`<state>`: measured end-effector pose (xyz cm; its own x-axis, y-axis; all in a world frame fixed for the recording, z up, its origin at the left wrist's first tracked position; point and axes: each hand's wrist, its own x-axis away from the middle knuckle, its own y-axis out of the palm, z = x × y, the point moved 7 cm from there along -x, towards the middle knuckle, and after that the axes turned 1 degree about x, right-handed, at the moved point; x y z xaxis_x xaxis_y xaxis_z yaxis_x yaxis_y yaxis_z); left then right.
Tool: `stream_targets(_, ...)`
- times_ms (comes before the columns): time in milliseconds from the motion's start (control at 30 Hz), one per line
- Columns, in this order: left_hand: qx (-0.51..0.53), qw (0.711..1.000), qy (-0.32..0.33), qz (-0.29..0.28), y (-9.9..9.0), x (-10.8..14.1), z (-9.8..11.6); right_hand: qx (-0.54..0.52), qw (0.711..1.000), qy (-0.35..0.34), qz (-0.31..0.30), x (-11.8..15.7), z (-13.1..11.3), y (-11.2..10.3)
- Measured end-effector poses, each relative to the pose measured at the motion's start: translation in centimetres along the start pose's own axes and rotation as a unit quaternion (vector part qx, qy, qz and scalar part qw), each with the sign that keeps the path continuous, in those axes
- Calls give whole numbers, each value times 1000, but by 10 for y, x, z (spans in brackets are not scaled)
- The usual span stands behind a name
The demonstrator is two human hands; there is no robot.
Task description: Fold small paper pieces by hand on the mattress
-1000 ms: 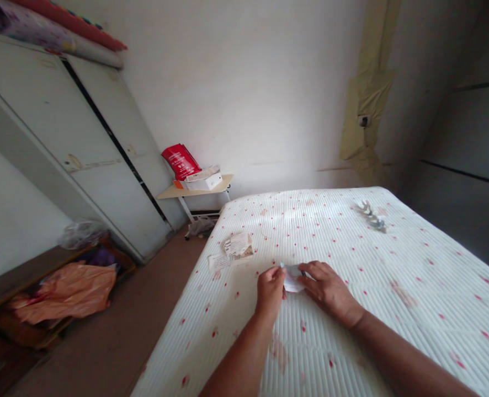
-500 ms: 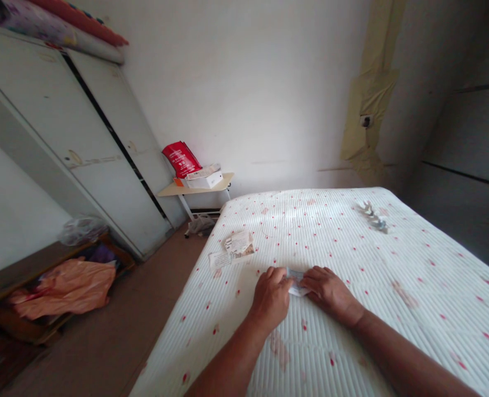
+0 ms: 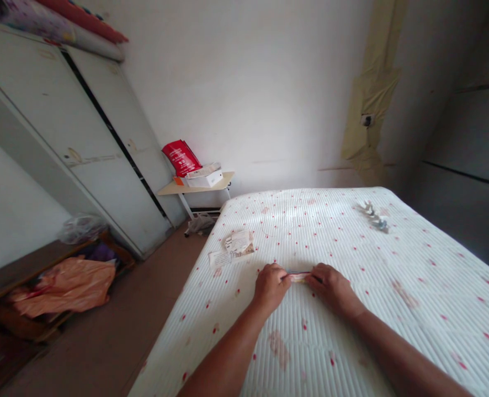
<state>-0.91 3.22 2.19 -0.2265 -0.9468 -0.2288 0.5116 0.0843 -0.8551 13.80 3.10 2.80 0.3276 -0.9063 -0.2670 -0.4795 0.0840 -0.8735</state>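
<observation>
Between my two hands, just above or on the bed, is a narrow folded strip of printed paper (image 3: 298,277). My left hand (image 3: 271,285) pinches its left end, thumb and fingers pressed together. The other end is gripped by my right hand (image 3: 330,286), fingers curled over it. Much of the strip is hidden under the fingers. Printed paper pieces (image 3: 239,243) lie flat on the bed beyond my left hand. Farther off to the right rests a zigzag row of folded paper (image 3: 372,216).
The bed (image 3: 302,342) has a white ribbed cover with red dots. Behind it on the left stands a small table (image 3: 174,189) with a red bag (image 3: 181,158) and a white box (image 3: 205,178). A wardrobe (image 3: 99,160) and a low shelf with an orange cloth-like sheet (image 3: 70,286) are at left.
The paper between my hands has gone from a wider, pale piece to a narrower strip with coloured edges. My right hand has turned slightly and shifted a little right.
</observation>
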Motion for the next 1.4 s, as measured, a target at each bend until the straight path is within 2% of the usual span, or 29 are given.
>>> stream_targets(167,-60,995,-76,-3,0,-7,-3,104,993,52,6,-3,1,7)
stream_targets(333,-103,990,-99,-9,2,-8,0,169,982,82,3,-3,-4,7)
stream_targets(767,-144,985,-98,-6,3,-8,6,196,977,87,-10,-5,-5,6)
stream_targets(967,-159,983,-93,9,5,-7,6,208,973,97,-21,-6,-5,8)
stream_targets(1100,-165,982,-90,34,2,-4,9,192,974,120,-7,-4,0,4)
stream_targets(1167,-166,983,-66,44,1,-4,14,169,979,109,7,-3,1,2)
stream_targets(1267,-156,987,-24,27,4,-7,19,142,988,65,17,-4,-3,2)
stream_targets(1400,-133,991,-18,5,7,-12,14,142,988,49,18,-6,-7,4)
